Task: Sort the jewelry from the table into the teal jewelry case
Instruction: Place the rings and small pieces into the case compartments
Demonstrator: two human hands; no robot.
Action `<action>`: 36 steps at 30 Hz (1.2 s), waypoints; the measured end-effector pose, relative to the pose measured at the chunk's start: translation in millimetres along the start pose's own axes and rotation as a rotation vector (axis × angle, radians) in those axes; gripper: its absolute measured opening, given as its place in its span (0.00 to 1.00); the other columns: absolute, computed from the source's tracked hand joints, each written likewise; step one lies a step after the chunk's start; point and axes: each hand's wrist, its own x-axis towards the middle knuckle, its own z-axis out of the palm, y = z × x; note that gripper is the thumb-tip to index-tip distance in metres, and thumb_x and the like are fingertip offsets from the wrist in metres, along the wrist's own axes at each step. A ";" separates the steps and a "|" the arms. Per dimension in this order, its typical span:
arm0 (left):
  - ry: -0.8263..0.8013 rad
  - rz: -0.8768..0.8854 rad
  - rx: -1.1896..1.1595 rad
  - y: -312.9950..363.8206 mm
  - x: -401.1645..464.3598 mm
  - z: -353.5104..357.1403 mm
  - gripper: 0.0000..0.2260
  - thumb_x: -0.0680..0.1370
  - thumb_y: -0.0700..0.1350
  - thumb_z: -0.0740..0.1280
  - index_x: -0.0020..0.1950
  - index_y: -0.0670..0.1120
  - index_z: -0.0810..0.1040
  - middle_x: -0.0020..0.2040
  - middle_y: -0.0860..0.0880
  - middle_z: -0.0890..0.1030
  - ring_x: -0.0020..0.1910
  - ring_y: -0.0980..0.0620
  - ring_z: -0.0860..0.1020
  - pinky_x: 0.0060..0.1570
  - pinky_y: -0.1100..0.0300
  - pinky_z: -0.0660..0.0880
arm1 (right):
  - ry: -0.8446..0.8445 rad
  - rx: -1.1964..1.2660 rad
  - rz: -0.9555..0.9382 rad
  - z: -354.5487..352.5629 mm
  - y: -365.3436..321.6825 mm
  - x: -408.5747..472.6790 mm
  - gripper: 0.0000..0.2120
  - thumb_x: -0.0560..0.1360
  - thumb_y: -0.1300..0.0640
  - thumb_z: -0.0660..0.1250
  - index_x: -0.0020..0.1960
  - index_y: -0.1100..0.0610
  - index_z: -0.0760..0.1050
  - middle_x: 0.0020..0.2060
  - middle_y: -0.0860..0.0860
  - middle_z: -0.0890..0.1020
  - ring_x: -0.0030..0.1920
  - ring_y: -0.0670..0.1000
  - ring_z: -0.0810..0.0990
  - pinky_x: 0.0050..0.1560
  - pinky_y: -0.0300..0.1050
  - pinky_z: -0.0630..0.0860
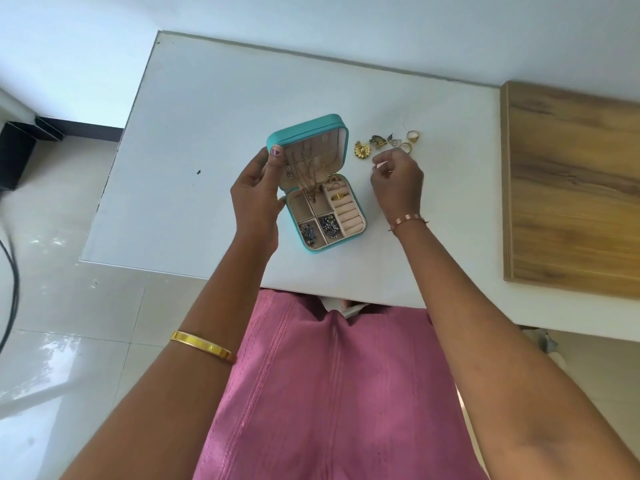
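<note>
White worktop. Left hand grips the teal jewelry case lid, keeping it open. Right hand, fingers curled, reaches loose rings; whether it pinches anything cannot be told.

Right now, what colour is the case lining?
Pale beige-pink inside the teal case, lid and tray alike; the head view, the only one, shows it.

This looks like a room in a home. A plain white table stands against a pale painted wall on glossy cream floor tiles, with a dark skirting strip where floor meets wall. A wood-grain board lies at the table's right end. At the left edge sit a black box and 1 dark cable.
</note>
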 end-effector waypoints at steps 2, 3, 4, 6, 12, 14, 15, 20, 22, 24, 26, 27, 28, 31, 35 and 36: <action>0.000 -0.003 0.000 -0.2 0.5 -0.4 0.19 0.78 0.52 0.64 0.65 0.43 0.75 0.51 0.49 0.79 0.50 0.53 0.77 0.50 0.53 0.77 | 0.051 0.676 0.371 -9.0 -9.1 6.2 0.11 0.71 0.75 0.60 0.43 0.61 0.74 0.35 0.57 0.77 0.28 0.50 0.74 0.31 0.40 0.75; 0.001 -0.004 0.001 -0.3 0.9 -0.6 0.19 0.78 0.52 0.64 0.65 0.43 0.75 0.52 0.48 0.80 0.51 0.53 0.77 0.50 0.53 0.77 | 0.068 0.957 0.516 -14.8 -10.9 8.8 0.10 0.71 0.75 0.60 0.42 0.62 0.73 0.32 0.56 0.75 0.26 0.49 0.73 0.29 0.40 0.76; 0.001 -0.004 0.003 -0.6 1.4 -0.7 0.19 0.78 0.52 0.64 0.65 0.43 0.75 0.52 0.48 0.80 0.52 0.53 0.77 0.50 0.53 0.77 | 0.086 1.132 0.607 -20.3 -9.3 12.2 0.09 0.71 0.74 0.60 0.41 0.63 0.73 0.31 0.55 0.73 0.25 0.49 0.73 0.28 0.39 0.76; 0.004 -0.002 0.007 -1.1 1.9 -0.1 0.20 0.78 0.52 0.64 0.66 0.43 0.74 0.53 0.48 0.80 0.51 0.53 0.77 0.48 0.54 0.76 | 0.081 1.189 0.691 -29.7 -5.0 19.9 0.09 0.71 0.72 0.57 0.39 0.63 0.73 0.31 0.55 0.72 0.27 0.49 0.72 0.26 0.37 0.73; 0.025 -0.025 -0.026 1.4 3.5 2.9 0.18 0.78 0.52 0.64 0.64 0.44 0.76 0.52 0.50 0.80 0.52 0.53 0.78 0.46 0.56 0.77 | 0.027 0.700 0.540 -24.4 -3.8 41.9 0.08 0.72 0.63 0.61 0.36 0.59 0.77 0.25 0.49 0.71 0.24 0.48 0.67 0.26 0.36 0.62; 0.021 -0.022 -0.021 1.7 4.0 3.2 0.18 0.78 0.51 0.64 0.65 0.44 0.76 0.52 0.51 0.80 0.52 0.54 0.78 0.45 0.56 0.77 | 0.026 0.275 0.312 -17.4 -0.9 52.5 0.08 0.71 0.65 0.64 0.46 0.59 0.81 0.36 0.49 0.80 0.37 0.51 0.78 0.35 0.40 0.72; 0.016 -0.018 -0.017 1.7 4.0 3.1 0.18 0.78 0.51 0.64 0.65 0.44 0.75 0.52 0.50 0.80 0.52 0.53 0.78 0.45 0.56 0.77 | 0.007 0.051 0.204 -14.2 1.5 55.2 0.12 0.72 0.66 0.63 0.52 0.59 0.81 0.45 0.51 0.83 0.47 0.52 0.80 0.43 0.38 0.74; -0.002 -0.006 -0.002 0.3 3.7 2.4 0.19 0.78 0.52 0.63 0.65 0.43 0.75 0.53 0.49 0.80 0.52 0.53 0.77 0.49 0.54 0.77 | 0.016 -0.419 0.065 -9.2 3.4 55.3 0.14 0.75 0.64 0.60 0.56 0.55 0.80 0.56 0.55 0.80 0.57 0.57 0.78 0.50 0.43 0.73; -0.010 -0.006 0.003 0.1 4.2 1.4 0.19 0.78 0.52 0.64 0.65 0.43 0.75 0.53 0.49 0.79 0.53 0.53 0.77 0.51 0.53 0.77 | 0.018 -0.521 0.009 -8.1 2.5 54.2 0.12 0.76 0.63 0.61 0.54 0.57 0.79 0.55 0.56 0.80 0.56 0.58 0.77 0.46 0.43 0.71; -0.015 -0.005 0.009 -0.6 4.3 1.4 0.19 0.78 0.52 0.63 0.66 0.43 0.74 0.54 0.49 0.79 0.53 0.53 0.77 0.50 0.54 0.77 | 0.013 -0.552 -0.023 -7.9 2.8 51.4 0.10 0.76 0.63 0.60 0.54 0.59 0.78 0.54 0.57 0.80 0.55 0.58 0.77 0.45 0.43 0.70; -0.012 -0.004 0.009 -0.7 4.0 1.5 0.19 0.78 0.52 0.63 0.65 0.44 0.75 0.53 0.49 0.80 0.53 0.54 0.77 0.49 0.55 0.77 | 0.017 -0.491 -0.019 -7.2 4.3 48.7 0.09 0.76 0.64 0.60 0.51 0.60 0.77 0.53 0.57 0.80 0.54 0.57 0.77 0.43 0.43 0.69; -0.011 -0.005 0.009 -1.0 4.2 1.7 0.19 0.78 0.52 0.63 0.65 0.44 0.75 0.53 0.49 0.80 0.53 0.54 0.77 0.49 0.55 0.77 | 0.031 -0.423 -0.017 -7.1 4.3 47.1 0.09 0.75 0.64 0.60 0.50 0.61 0.77 0.51 0.56 0.80 0.53 0.57 0.77 0.42 0.41 0.68; -0.012 -0.005 0.011 -1.1 4.2 1.4 0.19 0.78 0.52 0.63 0.65 0.44 0.75 0.53 0.49 0.80 0.53 0.53 0.77 0.49 0.55 0.76 | 0.041 -0.344 -0.012 -6.4 3.6 44.9 0.08 0.74 0.64 0.61 0.49 0.61 0.78 0.49 0.56 0.81 0.51 0.55 0.77 0.42 0.40 0.69; -0.027 -0.007 0.016 -1.3 3.4 -0.1 0.19 0.78 0.52 0.63 0.65 0.44 0.75 0.54 0.49 0.79 0.53 0.53 0.76 0.51 0.54 0.76 | 0.056 0.024 0.097 -7.3 -4.9 34.7 0.03 0.72 0.64 0.65 0.43 0.61 0.77 0.39 0.53 0.77 0.40 0.50 0.74 0.40 0.38 0.70; -0.054 -0.005 0.025 -1.4 1.7 -2.2 0.20 0.78 0.53 0.64 0.66 0.44 0.74 0.55 0.48 0.79 0.54 0.53 0.77 0.56 0.52 0.74 | -0.042 0.983 0.474 -19.7 -25.0 0.7 0.09 0.73 0.67 0.60 0.35 0.59 0.70 0.29 0.52 0.71 0.28 0.48 0.68 0.28 0.38 0.66; -0.056 -0.010 0.028 -1.8 1.8 -2.8 0.21 0.76 0.54 0.65 0.66 0.45 0.74 0.57 0.48 0.79 0.57 0.52 0.76 0.58 0.50 0.74 | -0.087 1.176 0.537 -22.1 -28.0 -9.3 0.10 0.74 0.66 0.58 0.35 0.59 0.69 0.29 0.53 0.71 0.28 0.49 0.68 0.27 0.38 0.67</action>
